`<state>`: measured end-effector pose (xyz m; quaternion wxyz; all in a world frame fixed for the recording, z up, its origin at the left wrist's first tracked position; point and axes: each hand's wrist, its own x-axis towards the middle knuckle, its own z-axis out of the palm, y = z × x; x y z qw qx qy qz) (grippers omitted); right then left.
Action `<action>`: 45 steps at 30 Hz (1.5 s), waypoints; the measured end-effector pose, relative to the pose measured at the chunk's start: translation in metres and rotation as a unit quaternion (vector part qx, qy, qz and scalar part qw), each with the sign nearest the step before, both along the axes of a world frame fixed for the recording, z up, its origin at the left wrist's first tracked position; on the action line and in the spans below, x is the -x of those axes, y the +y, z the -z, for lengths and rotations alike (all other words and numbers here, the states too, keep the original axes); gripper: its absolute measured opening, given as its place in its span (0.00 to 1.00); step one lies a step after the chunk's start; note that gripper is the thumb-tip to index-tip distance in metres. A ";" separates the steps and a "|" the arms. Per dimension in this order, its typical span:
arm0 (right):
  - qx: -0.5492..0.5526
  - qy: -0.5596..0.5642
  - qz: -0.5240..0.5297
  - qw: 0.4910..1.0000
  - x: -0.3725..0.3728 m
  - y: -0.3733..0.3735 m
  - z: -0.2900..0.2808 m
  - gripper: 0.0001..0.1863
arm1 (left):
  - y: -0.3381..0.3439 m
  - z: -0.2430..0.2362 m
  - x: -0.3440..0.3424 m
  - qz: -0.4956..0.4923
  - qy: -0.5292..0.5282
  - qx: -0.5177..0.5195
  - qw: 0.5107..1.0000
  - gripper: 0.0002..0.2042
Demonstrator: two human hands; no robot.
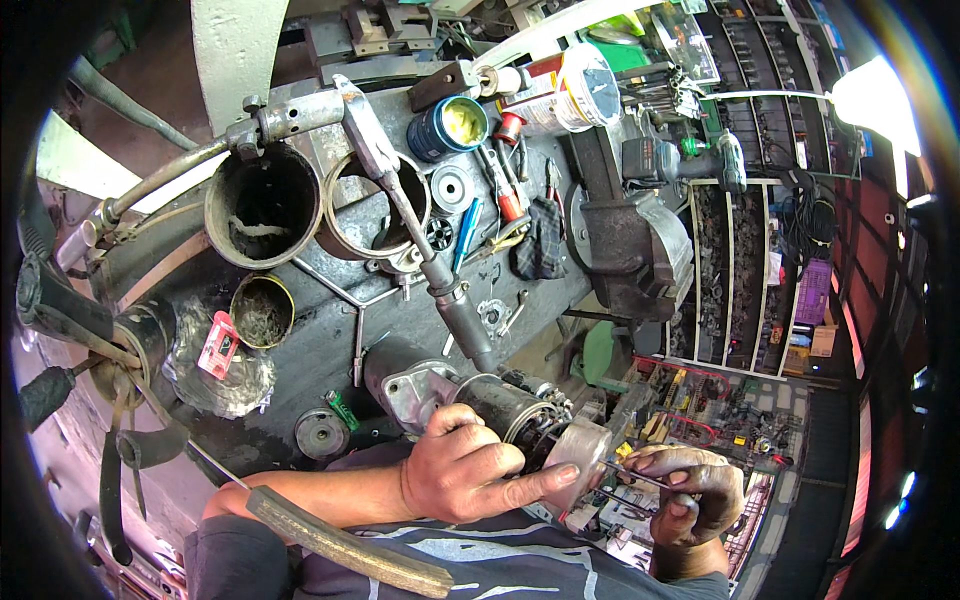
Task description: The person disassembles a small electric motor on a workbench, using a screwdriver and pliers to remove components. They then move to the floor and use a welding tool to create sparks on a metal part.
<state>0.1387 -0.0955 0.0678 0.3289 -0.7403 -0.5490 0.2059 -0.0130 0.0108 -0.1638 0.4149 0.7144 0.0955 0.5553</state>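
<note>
An electric motor, which looks like a starter motor, lies at the bench's front edge, with a silver cast housing and a dark cylindrical body. A pale metal end cap sits at its right end, with a gap showing some inner parts. My left hand is closed against the motor, its index finger stretched along the end cap. Between the fingertips of my right hand, a thin dark rod, like a long bolt, points into the cap's outer face. The rod's tip is hard to make out.
A jointed metal arm hangs over the bench close to the motor. Behind stand two open cylinders, a blue tub of grease and a heavy vise. A bent rod wrench lies left; parts-filled shelves stand right.
</note>
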 end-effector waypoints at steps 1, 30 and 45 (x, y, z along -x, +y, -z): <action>-0.011 0.016 0.021 1.000 0.001 0.000 0.002 0.14 | 0.001 0.002 0.001 0.008 -0.003 0.004 1.000 0.28; 0.046 -0.062 0.043 0.996 0.009 0.020 0.003 0.06 | -0.005 0.009 0.009 0.063 -0.031 0.035 0.997 0.32; 0.159 -0.220 -0.133 0.953 0.008 0.048 -0.033 0.10 | 0.010 -0.026 -0.003 0.128 0.074 0.115 0.982 0.49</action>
